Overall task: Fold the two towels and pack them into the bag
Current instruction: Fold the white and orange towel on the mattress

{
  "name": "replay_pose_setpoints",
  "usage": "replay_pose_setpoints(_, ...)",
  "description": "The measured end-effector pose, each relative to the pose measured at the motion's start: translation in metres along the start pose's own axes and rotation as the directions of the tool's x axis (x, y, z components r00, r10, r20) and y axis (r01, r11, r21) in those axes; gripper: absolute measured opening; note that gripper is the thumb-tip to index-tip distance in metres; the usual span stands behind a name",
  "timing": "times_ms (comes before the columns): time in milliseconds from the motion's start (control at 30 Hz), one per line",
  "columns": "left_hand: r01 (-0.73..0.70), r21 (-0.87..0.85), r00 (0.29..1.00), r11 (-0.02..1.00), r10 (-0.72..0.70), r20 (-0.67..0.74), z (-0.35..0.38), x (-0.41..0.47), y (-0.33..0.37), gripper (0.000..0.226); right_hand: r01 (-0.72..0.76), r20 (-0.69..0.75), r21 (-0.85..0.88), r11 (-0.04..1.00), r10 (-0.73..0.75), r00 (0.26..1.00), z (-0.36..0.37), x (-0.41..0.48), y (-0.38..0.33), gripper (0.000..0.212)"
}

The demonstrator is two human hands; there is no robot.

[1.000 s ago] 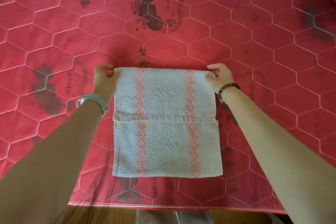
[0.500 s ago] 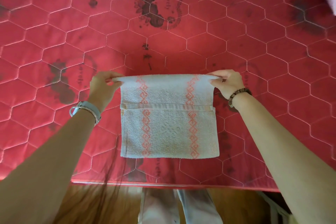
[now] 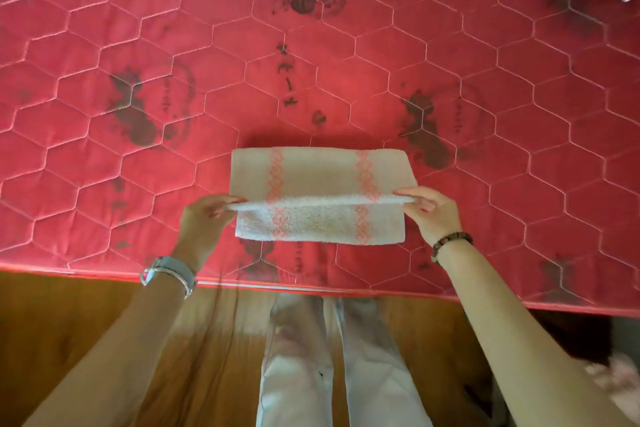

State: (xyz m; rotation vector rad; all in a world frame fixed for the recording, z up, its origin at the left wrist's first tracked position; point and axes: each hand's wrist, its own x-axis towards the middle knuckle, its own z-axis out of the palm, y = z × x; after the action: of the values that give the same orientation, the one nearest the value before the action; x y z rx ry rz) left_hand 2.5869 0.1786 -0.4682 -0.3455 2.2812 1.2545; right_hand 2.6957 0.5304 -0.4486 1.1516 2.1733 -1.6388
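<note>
Terry towel (image 3: 320, 204) lies near the red mattress's (image 3: 346, 62) front edge; left hand (image 3: 204, 218) and right hand (image 3: 429, 213) fingers pinch its folded edge, mid-fold. Next: lay it flat, aligned.

Bedroom — quilted red mattress (image 3: 346, 55).

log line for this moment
step: folding towel | left hand: pinching fold | right hand: pinching fold | surface: mattress | bag: unseen
</note>
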Motion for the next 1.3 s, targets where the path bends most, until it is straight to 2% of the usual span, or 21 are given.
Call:
replay_pose_setpoints(167,0.072,-0.050,0.997,0.996,-0.074,-0.027,0.012,-0.025,-0.022,0.034,-0.088,0.023,-0.027,0.996,0.089,0.996,0.008,-0.019,0.028,0.035)
replay_pose_setpoints(333,0.123,-0.093,0.992,0.988,-0.122,0.021,0.016,-0.028,-0.037,0.029,-0.198,0.098,-0.061,0.978,0.203,0.974,0.012,-0.026,0.042,0.037)
replay_pose_setpoints(567,0.131,0.006,0.991,0.991,-0.130,-0.031,0.025,-0.023,-0.045,0.020,-0.290,0.124,-0.091,0.952,0.300,0.946,0.015,-0.023,0.046,0.028)
replay_pose_setpoints(667,0.094,0.198,0.993,0.976,-0.078,-0.084,0.030,-0.016,-0.043,0.017,-0.181,0.053,-0.305,0.935,0.206,0.977,0.015,-0.016,0.048,0.028)
replay_pose_setpoints(733,-0.038,0.330,0.977,0.943,0.105,-0.188,0.036,-0.011,-0.034,0.023,-0.038,-0.047,-0.462,0.886,0.019,0.999,0.017,-0.013,0.042,0.026)
replay_pose_setpoints(800,-0.225,0.410,0.930,0.884,0.320,-0.182,0.047,-0.005,-0.022,0.031,0.142,-0.107,-0.564,0.814,-0.242,0.965,0.026,-0.009,0.032,0.026)
replay_pose_setpoints(867,-0.386,0.466,0.886,0.796,0.461,-0.054,0.065,0.002,-0.012,0.043,0.300,-0.043,-0.621,0.725,-0.413,0.910,0.044,0.000,0.022,0.031)
replay_pose_setpoints(933,-0.540,0.506,0.816,0.673,0.565,0.119,0.085,0.011,-0.006,0.053,0.414,0.108,-0.657,0.631,-0.464,0.879,0.067,0.011,0.016,0.040)
replay_pose_setpoints(1000,-0.661,0.563,0.718,0.496,0.636,0.283,0.103,0.023,-0.008,0.054,0.510,0.243,-0.669,0.541,-0.489,0.838,0.091,0.023,0.019,0.049)
replay_pose_setpoints(1067,-0.693,0.625,0.671,0.361,0.641,0.374,0.115,0.036,-0.014,0.054,0.569,0.326,-0.693,0.443,-0.511,0.795,0.111,0.034,0.028,0.057)
replay_pose_setpoints(1133,-0.674,0.667,0.678,0.316,0.624,0.390,0.120,0.047,-0.023,0.056,0.580,0.355,-0.722,0.377,-0.518,0.778,0.126,0.044,0.038,0.059)
replay_pose_setpoints(1300,-0.663,0.709,0.657,0.240,0.640,0.399,0.124,0.058,-0.040,0.061,0.531,0.330,-0.791,0.303,-0.519,0.788,0.140,0.057,0.060,0.061)
